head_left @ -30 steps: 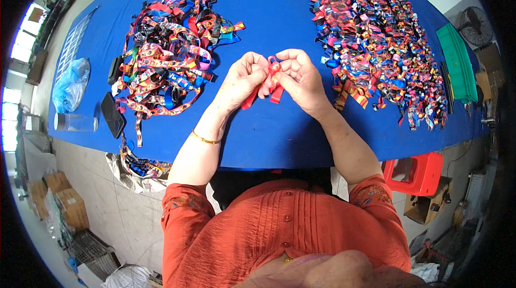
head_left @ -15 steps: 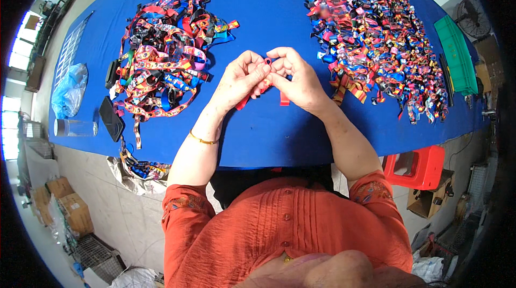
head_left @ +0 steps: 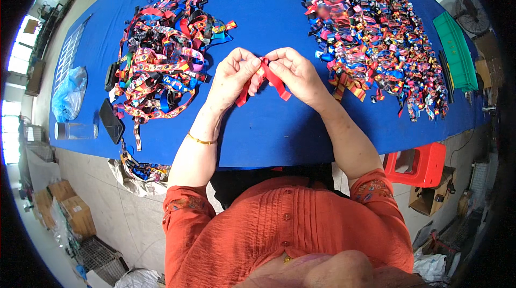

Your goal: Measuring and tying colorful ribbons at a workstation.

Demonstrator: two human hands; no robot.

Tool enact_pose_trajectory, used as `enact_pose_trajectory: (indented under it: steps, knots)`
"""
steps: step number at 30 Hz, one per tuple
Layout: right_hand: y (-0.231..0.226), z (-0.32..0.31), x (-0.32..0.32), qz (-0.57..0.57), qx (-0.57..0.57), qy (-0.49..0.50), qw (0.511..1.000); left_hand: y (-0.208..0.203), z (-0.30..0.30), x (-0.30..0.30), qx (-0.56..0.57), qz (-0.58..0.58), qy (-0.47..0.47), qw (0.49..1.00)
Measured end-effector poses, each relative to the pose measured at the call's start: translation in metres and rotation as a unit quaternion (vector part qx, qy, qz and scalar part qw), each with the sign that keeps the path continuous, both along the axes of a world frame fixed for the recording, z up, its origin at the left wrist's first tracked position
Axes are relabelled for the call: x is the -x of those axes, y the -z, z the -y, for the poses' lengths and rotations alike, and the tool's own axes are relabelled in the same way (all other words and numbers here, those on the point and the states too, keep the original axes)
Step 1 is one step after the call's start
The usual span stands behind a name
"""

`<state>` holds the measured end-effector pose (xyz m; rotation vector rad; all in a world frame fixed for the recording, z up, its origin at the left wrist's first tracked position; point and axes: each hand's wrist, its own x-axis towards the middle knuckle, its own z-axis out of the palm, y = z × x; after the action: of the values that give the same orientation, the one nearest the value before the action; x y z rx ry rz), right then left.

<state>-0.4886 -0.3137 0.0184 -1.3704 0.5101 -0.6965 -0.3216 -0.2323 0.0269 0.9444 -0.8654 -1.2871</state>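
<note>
L hand (head_left: 236,76) & R hand (head_left: 294,73) both pinched, thumb tip vs. forefinger, other fingers loosely curled. Btwn them they've got hold of a red ribbon (head_left: 277,85), gripped nr its top; one tail hangs just under L hand, the other slants down beside R thumb. Ribbon's over the blue-covered desk (head_left: 269,140), approx. midway along, back from near edge. Exact fold at the fingertips too small to tell.

Toward desk's L edge: tangled pile of patterned straps (head_left: 161,67), w/ black phone (head_left: 111,121) beside it. Nr the near-L corner: clear bottle (head_left: 80,130), then blue plastic bag (head_left: 70,94) along L edge. R side: dense rows of multicol. ribbon bundles (head_left: 371,35), reaching toward far edge; green tray (head_left: 456,54) at R edge.
</note>
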Motion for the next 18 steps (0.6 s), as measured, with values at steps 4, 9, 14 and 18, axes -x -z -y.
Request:
enact_pose_trajectory:
  steps: [4, 9, 14, 18]
  knots:
    - [-0.009, -0.001, 0.003, -0.079, -0.005, 0.01, 0.997, 0.003, -0.002, 0.003, -0.011, 0.015, 0.016, 1.0]
    - [-0.003, 0.002, 0.005, -0.106, -0.016, -0.004, 0.994, 0.004, -0.003, 0.005, -0.012, 0.025, 0.051, 0.998]
    - [-0.003, -0.003, 0.0, -0.006, -0.017, 0.042, 0.999, 0.003, 0.0, 0.005, -0.008, 0.019, 0.057, 0.998]
    - [-0.008, -0.007, -0.002, -0.003, 0.106, 0.104, 0.989, 0.005, 0.0, 0.001, -0.005, -0.013, 0.051, 0.999]
